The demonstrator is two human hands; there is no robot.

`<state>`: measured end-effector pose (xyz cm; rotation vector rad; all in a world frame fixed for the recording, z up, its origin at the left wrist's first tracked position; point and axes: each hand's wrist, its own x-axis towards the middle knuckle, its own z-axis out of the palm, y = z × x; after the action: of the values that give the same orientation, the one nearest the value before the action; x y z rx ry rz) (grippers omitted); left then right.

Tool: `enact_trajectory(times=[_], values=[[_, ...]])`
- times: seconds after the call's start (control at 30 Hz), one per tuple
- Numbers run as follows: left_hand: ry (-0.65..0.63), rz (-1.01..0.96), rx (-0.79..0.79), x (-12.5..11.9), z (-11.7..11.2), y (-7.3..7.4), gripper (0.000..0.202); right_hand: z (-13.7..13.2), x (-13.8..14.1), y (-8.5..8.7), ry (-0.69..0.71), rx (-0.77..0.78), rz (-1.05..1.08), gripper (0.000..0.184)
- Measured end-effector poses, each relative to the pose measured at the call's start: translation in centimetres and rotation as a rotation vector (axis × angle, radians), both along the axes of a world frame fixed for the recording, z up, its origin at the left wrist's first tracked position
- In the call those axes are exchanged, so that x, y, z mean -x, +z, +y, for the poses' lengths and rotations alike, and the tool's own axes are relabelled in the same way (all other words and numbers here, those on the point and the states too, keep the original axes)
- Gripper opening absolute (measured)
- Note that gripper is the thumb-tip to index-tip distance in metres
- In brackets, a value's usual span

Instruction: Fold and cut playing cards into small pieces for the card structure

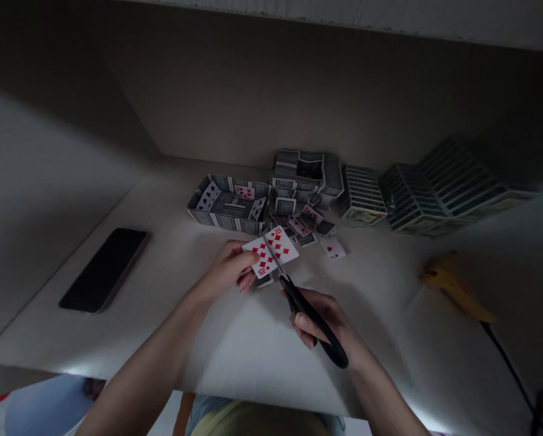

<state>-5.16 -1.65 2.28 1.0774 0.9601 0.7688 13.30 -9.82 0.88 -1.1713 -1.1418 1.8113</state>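
My left hand pinches the left edge of a ten of diamonds playing card between thumb and fingers. In my right hand is a pair of black-handled scissors, its blades lying across the middle of the card. Whether the blades have cut into the card is hard to make out. Behind the card is a loose heap of playing cards, some whole and some perhaps cut, with a two of hearts at its right. Another card lies face down under my left hand.
An open tray built from cards and a box-like card structure stand at the back. To their right are stepped card structures. A black phone lies at left, a yellow glue gun with a cord at right.
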Motion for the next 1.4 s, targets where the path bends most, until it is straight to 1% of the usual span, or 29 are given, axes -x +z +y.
enact_trajectory(times=[0.33,0.57,0.8,0.97,1.07,1.23,1.4], values=[[0.007,0.006,0.022,-0.06,0.05,-0.11,0.024,-0.06,0.03,-0.10,0.000,-0.006,-0.015,0.052],[-0.005,0.025,0.012,0.16,0.24,-0.41,0.026,-0.16,-0.01,-0.34,-0.019,-0.005,-0.004,0.046],[-0.019,0.144,0.034,-0.52,0.27,-0.03,0.030,-0.25,0.25,-0.17,-0.014,0.004,-0.022,0.042],[-0.036,0.200,-0.011,-0.62,0.06,0.24,0.033,-0.21,0.43,0.14,-0.020,0.027,-0.053,0.044],[-0.042,0.229,-0.014,-0.50,0.05,0.28,0.033,-0.20,0.36,0.05,-0.010,0.030,-0.033,0.043],[-0.040,0.240,0.018,-0.43,0.09,0.15,0.033,-0.36,0.20,-0.35,-0.002,0.010,-0.014,0.039],[-0.038,0.224,0.005,-0.47,0.12,0.06,0.033,-0.55,0.21,-0.45,-0.010,0.017,0.001,0.035]])
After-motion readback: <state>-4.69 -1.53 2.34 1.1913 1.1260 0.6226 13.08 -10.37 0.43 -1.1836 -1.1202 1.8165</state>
